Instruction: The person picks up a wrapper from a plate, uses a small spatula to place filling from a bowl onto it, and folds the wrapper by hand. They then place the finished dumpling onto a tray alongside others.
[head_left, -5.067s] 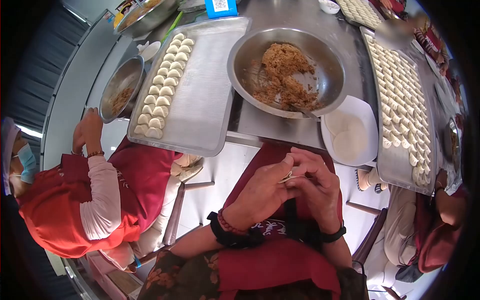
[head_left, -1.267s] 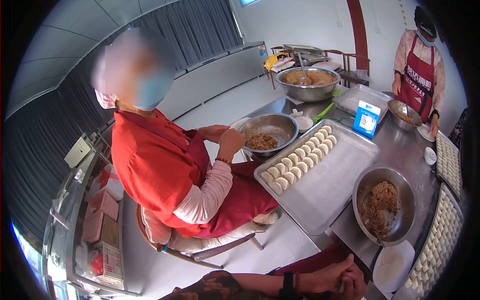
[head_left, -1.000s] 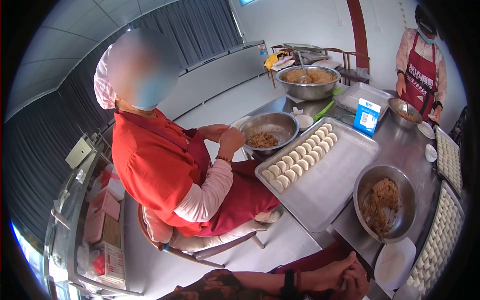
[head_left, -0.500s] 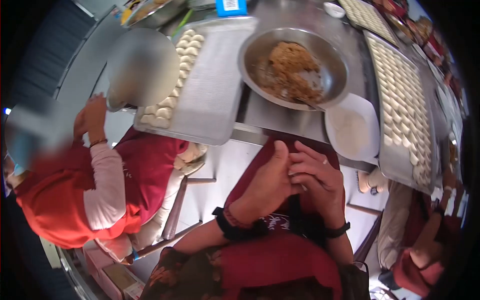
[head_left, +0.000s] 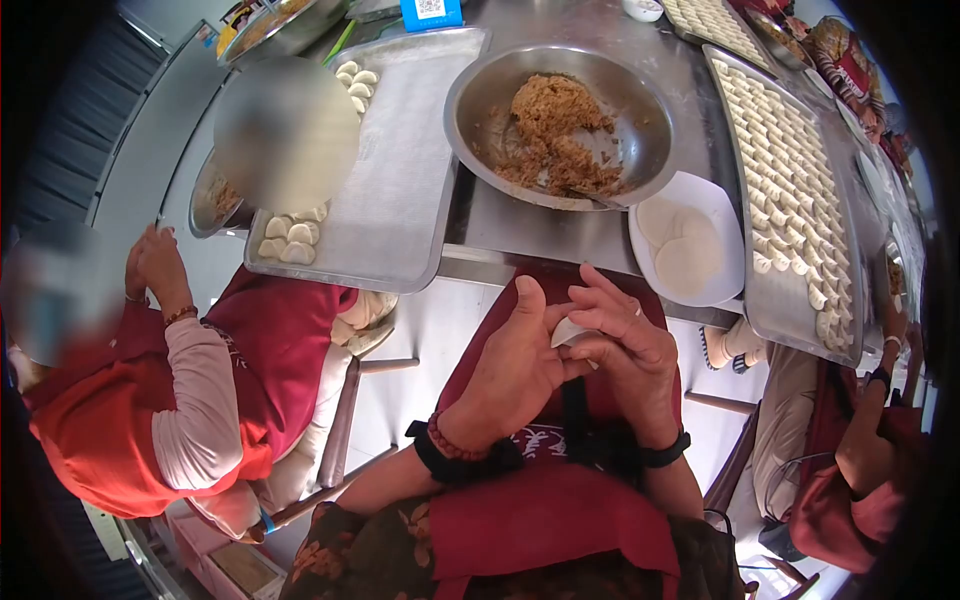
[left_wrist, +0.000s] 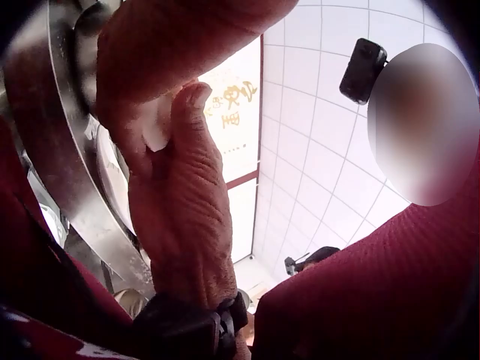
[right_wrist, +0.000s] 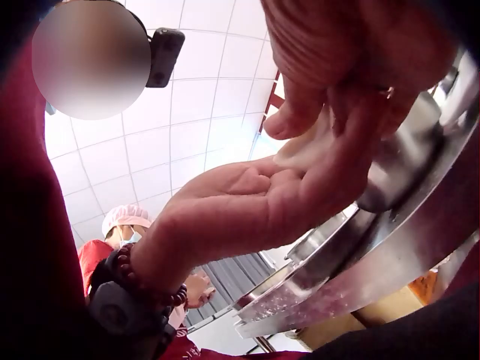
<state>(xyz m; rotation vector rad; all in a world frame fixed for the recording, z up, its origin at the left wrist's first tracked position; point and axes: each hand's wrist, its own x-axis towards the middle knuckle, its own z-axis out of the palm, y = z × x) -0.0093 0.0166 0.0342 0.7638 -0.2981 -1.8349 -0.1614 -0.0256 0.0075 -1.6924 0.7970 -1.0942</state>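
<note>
In the head view a small white piece of dough [head_left: 569,332] is between the two hands. My left hand [head_left: 510,365] has its thumb raised, with the dough resting against its fingers. My right hand [head_left: 632,362], wearing a ring, pinches the dough between thumb and fingers. In the left wrist view the dough [left_wrist: 157,126] shows beside the right thumb. The right wrist view has the dough [right_wrist: 304,148] over the extended left hand [right_wrist: 247,202]; the hands partly hide it. Beyond the hands stand a steel bowl [head_left: 645,150] of brown filling [head_left: 555,112] and a white plate [head_left: 727,215] with round wrappers [head_left: 690,262].
A metal tray [head_left: 400,180] with dumplings stands at the left, partly covered by a blur. Another tray [head_left: 780,312] at the right bears many dumplings. A person in red [head_left: 130,420] sits at the left, another [head_left: 865,465] at the right.
The head view has turned back from the person at the left. Compared with half a second ago, the dough shows between my hands and the right fingers have shifted over it.
</note>
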